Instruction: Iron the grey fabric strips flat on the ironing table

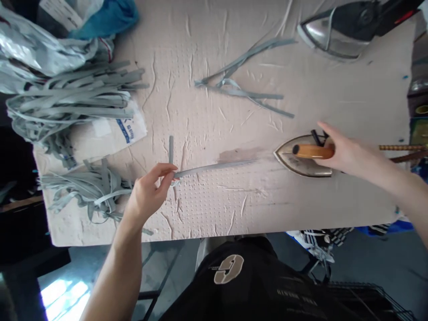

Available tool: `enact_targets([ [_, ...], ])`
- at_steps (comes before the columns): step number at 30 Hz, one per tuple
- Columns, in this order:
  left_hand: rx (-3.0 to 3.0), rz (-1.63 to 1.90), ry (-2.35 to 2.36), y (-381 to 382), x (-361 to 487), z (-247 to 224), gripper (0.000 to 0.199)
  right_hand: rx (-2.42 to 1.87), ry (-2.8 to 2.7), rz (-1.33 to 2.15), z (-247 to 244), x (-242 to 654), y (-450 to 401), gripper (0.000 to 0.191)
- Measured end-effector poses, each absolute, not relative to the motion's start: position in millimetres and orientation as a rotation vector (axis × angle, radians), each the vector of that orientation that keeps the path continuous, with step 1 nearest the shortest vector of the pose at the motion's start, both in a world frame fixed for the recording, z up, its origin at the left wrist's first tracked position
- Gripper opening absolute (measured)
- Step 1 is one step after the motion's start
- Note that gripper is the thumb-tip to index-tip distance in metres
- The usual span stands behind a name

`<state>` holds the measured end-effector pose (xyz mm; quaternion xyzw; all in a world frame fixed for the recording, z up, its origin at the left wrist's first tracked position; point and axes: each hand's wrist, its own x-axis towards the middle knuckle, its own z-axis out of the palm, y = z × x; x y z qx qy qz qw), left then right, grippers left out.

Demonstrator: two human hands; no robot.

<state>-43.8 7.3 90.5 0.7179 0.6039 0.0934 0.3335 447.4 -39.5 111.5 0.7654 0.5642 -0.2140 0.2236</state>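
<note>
My left hand (150,191) pinches a narrow grey fabric strip (214,167) between thumb and fingertips. From the pinch the strip runs right, flat along the covered table, and a short end sticks up behind my fingers. Right of the strip's far end, an iron (302,167) with a wooden handle rests on the table. My right hand (344,149) is at the rear of that handle, fingers curled partly round it and thumb stretched away. Its fingertips are partly hidden.
Bundled grey strips (76,98) and a looser pile (96,189) lie at left, near a silvery plastic bag (43,49). Several loose strips (247,91) lie toward the back. A second iron (337,31) stands at the back right. The padded table cover (207,214) is wrinkled.
</note>
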Motion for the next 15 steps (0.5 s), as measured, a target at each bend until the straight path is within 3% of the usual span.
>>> enact_targets([
  [4, 2.039, 0.316, 1.367, 36, -2, 143, 0.017, 2.144, 1.397, -0.588, 110, 504, -54, 0.056],
  [11, 2.247, 0.641, 0.870, 98, 159, 220, 0.017, 2.099, 1.389, -0.481, 119, 541, -47, 0.060],
  [15, 2.162, 0.922, 0.882, 133, 214, 231, 0.011, 2.087, 1.452, -0.574, 123, 552, -41, 0.058],
])
